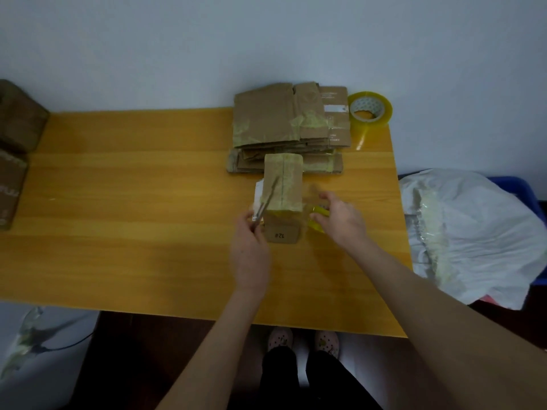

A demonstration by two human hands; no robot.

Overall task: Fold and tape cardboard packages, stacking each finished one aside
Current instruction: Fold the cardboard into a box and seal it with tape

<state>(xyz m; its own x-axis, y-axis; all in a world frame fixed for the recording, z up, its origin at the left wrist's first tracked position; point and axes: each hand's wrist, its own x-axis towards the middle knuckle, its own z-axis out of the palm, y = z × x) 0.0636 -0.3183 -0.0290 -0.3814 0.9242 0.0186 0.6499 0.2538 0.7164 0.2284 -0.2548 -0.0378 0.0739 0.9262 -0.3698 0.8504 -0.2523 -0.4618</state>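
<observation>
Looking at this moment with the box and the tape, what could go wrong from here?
1. The scissors in the left hand lie across the box; they may nick the cardboard or the right hand.
2. The stretched tape could stick to itself or wrinkle.

subject is wearing nothing on either forearm; both arms are showing bare from elbow to wrist, no sleeves in view. left hand (pixel 250 255) and right hand (pixel 340 217) are bare: no gloves, rings, watch or bands showing. legs are showing in dark, black-looking trousers (pixel 299 377). feet are wearing pale pink slip-on clog shoes (pixel 302 340) dotted with small dark holes or studs. upper body lying out of view.
</observation>
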